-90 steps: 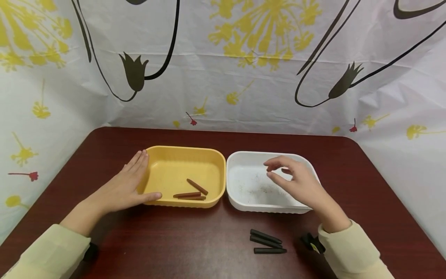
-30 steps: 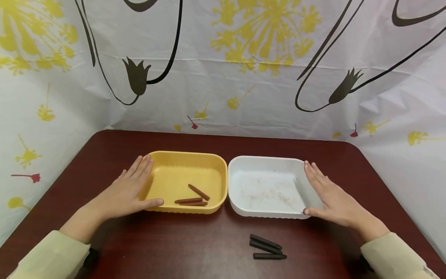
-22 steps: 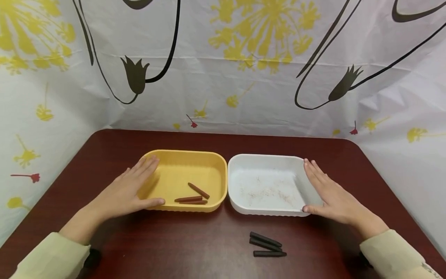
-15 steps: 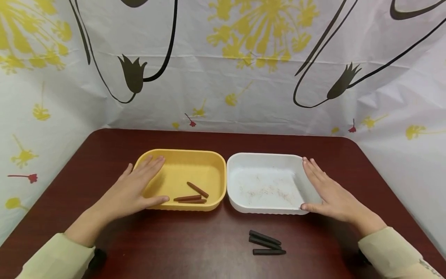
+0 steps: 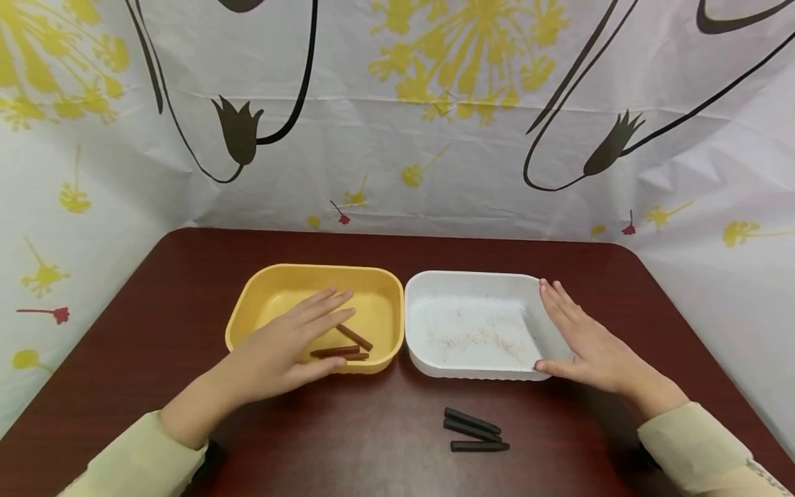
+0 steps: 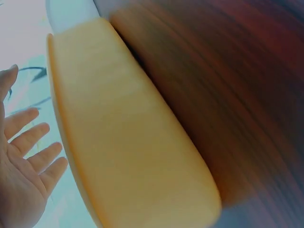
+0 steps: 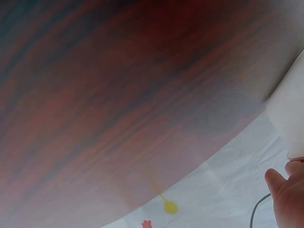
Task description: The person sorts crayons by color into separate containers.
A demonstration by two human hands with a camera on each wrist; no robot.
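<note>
My left hand [image 5: 279, 348] is over the near left part of a yellow tray [image 5: 261, 279], its fingers extended and apart, holding nothing. Beneath and beyond its fingertips lie several reddish-brown crayons [image 5: 355, 337], partly hidden by the hand. In the left wrist view the spread left hand [image 6: 23, 166] is beside the yellow tray's wall [image 6: 123, 123]. My right hand [image 5: 596, 352] rests with straight fingers along the right end of a white tray [image 5: 478, 324], which has fine crumbs on its floor. The right wrist view shows only part of that hand [image 7: 289, 194] by the white wall.
Several black crayons [image 5: 475, 429] lie on the dark red-brown table [image 5: 348, 442] in front of the white tray. Both trays stand side by side. A patterned white sheet [image 5: 397, 138] hangs behind and around the table.
My left hand has moved from the yellow tray's left end rightward over the tray toward the brown crayons. My right hand went from above the white tray to its right end, then stayed.
</note>
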